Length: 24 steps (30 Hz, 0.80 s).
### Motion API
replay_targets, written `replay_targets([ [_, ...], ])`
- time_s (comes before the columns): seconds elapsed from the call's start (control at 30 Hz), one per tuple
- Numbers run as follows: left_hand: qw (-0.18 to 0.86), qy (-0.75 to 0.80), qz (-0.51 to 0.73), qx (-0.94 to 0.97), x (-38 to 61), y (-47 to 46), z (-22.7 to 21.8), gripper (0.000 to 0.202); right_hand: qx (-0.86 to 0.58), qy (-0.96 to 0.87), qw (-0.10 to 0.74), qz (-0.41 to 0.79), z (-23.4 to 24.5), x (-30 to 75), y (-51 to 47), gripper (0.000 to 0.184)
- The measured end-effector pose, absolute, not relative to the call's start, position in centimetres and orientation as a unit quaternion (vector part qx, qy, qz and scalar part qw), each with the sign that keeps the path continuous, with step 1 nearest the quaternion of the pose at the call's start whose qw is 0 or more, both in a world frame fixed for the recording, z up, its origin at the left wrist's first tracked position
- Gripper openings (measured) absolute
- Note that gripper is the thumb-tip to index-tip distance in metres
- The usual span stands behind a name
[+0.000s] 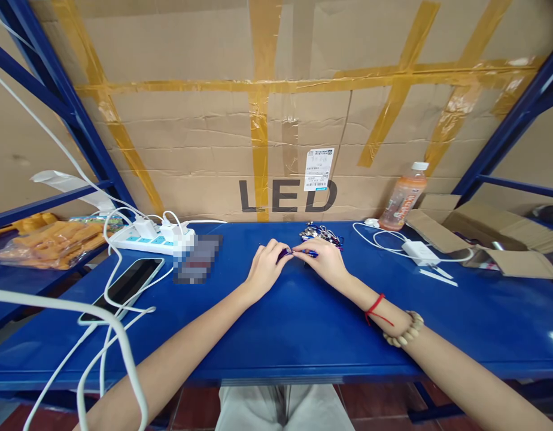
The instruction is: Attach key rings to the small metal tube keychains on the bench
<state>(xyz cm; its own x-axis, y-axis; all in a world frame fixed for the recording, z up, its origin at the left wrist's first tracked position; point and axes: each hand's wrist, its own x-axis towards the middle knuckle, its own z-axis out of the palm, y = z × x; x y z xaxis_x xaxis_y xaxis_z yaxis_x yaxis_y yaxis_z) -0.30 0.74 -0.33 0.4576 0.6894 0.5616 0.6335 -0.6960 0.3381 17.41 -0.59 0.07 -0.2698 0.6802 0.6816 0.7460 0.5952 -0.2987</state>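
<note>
- Phone (126, 287) on the bench (285, 335), near a power strip (146, 242).
- Left hand (267, 266): fingers pinching a small dark-blue piece (283, 255), mid-bench.
- Right hand (325, 260): fingers gripping a slim blue piece (311, 254) against it; whether joined, I cannot tell.
- Heap of small metal-and-blue items (324, 233) just behind.
- Bottle (402, 200), white charger (420, 253), open carton (487, 230).

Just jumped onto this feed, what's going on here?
A person works with both bare hands at a blue table. The left hand pinches a small dark purple piece, and the right hand pinches a small blue piece; their fingertips meet, so whether the pieces are joined is unclear. A pile of small metal and blue items lies just beyond the right hand. A phone lies to the left, a bottle stands to the right.
</note>
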Motion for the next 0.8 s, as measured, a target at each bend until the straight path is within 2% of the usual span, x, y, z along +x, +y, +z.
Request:
replay_targets([
  [0.1,0.035,0.380,0.341,0.859,-0.30,0.93,-0.54,0.016,-0.431,-0.774,0.464,-0.025,0.31,17.16,-0.92,0.013],
  [0.3,0.031,0.368,0.334,0.867,-0.35,0.91,-0.49,0.017,-0.403,-0.776,0.479,0.071,0.21,16.86,-0.95,0.019],
  [0.47,0.030,0.361,0.330,0.871,-0.48,1.01,-0.59,0.016,-0.394,-0.793,0.448,0.122,-0.09,16.85,-0.79,0.024],
  [0.6,0.036,0.366,0.322,0.872,-0.55,1.15,-0.72,0.015,-0.401,-0.808,0.412,0.125,-0.25,16.86,-0.85,0.025],
  [0.8,0.038,0.377,0.313,0.871,-0.35,0.93,-0.54,0.015,-0.420,-0.804,0.406,0.110,0.27,16.87,-1.17,0.025],
])
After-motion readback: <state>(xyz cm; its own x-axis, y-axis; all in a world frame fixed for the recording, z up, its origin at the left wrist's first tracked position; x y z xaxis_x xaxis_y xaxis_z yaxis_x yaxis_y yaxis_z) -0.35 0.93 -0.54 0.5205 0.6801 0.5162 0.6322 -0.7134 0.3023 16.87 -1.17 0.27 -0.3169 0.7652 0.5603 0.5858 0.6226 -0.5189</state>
